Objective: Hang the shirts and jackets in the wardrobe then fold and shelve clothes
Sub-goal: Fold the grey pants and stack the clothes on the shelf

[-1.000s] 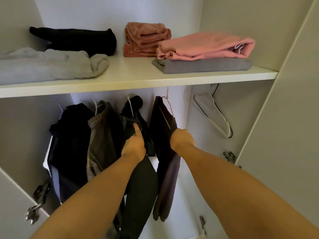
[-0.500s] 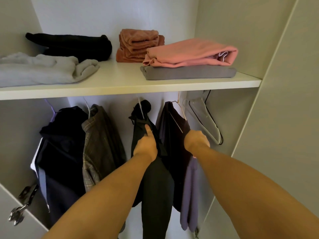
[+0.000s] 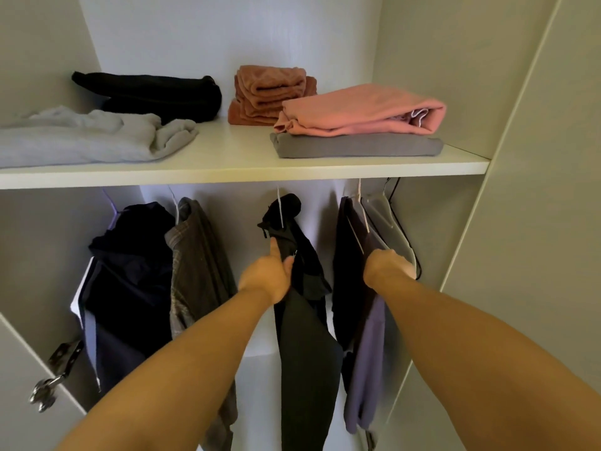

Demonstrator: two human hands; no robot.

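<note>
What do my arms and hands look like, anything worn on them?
The left forearm and right forearm are bare, with no sleeves showing. The left hand and right hand wear no gloves; no watch or bracelet shows on either wrist. Rings cannot be told from this view.

A pale door fills the lower left corner of the frame, swung open, its inner edge slanting up toward the left border. A bright metal hinge is fixed to that edge, its arm angled down to a round cup near the bottom. Along the right side of the frame a second pale door runs from top to bottom, also open, meeting the side wall of the wardrobe. At the bottom, right of centre, a small metal fitting peeps out, too little shown to tell what it is. Low in the centre lies a white board.
</note>
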